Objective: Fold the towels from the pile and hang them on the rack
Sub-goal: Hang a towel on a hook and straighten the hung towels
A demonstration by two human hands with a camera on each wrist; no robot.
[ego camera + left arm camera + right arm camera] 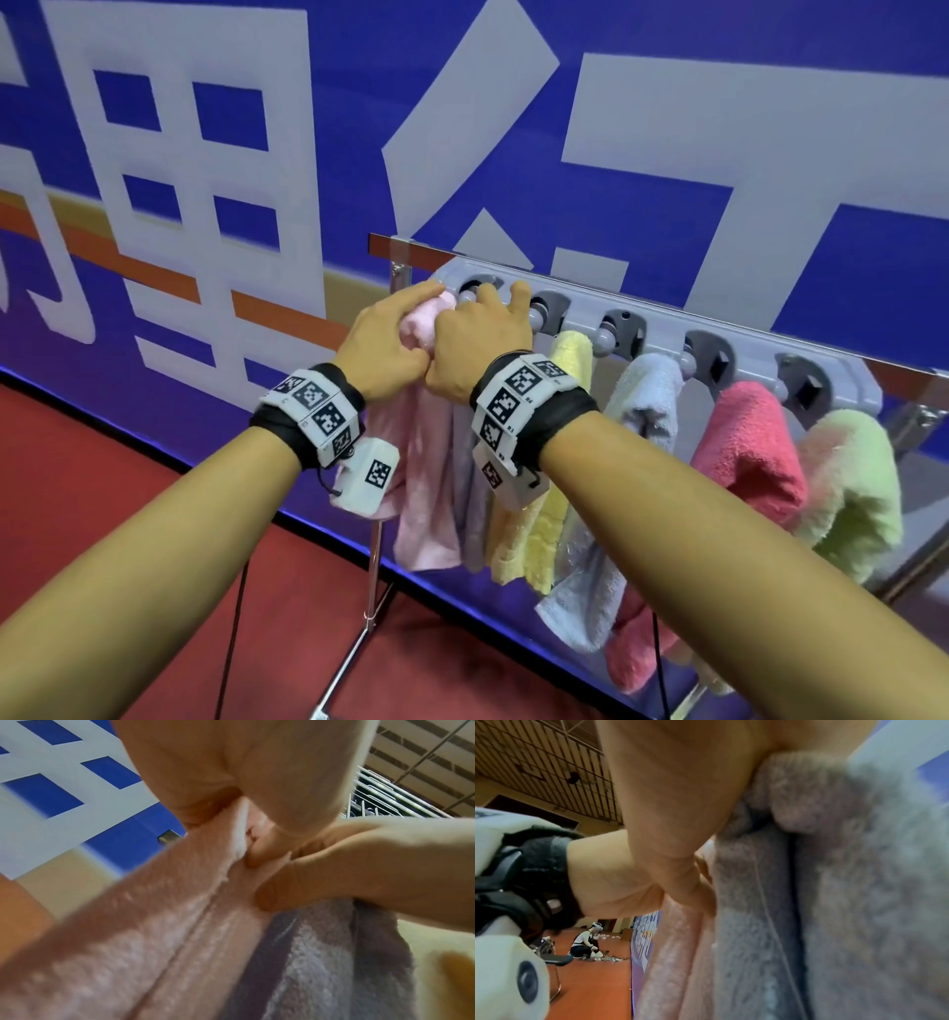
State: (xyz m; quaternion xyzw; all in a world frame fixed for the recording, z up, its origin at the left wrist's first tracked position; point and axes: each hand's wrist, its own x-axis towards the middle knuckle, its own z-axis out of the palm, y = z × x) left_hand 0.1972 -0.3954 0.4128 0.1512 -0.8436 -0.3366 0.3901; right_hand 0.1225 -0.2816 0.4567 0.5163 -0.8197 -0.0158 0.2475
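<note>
Head view: both hands meet at the left end of the grey rack (662, 329), which is fixed to a clear panel in front of a blue wall (667, 77) with large white characters. The left hand (382, 349) curls its fingers around the bunched top of the pale pink towel (426, 493), index finger stretched toward the first slot. The right hand (475, 342) pinches the same bunch from the right, 2 fingertips up against the rack's knobs. The pink towel hangs from this grip down to the left of a grey-lilac towel (475, 493). Further right hang a yellow towel (539, 524), a light blue towel (642, 406), a red-pink towel (750, 452) and a green towel (852, 483). The floor (102, 514) is red.

Left wrist view: the pink towel (144, 933) runs up into the left hand (231, 770); the right hand's thumb (270, 898) presses its fold against the grey-lilac towel (321, 953).

Right wrist view: blurred, but the right hand (680, 791) seems to be closed on the towel edge (752, 902). A person (585, 943) crouches far off on the floor.
</note>
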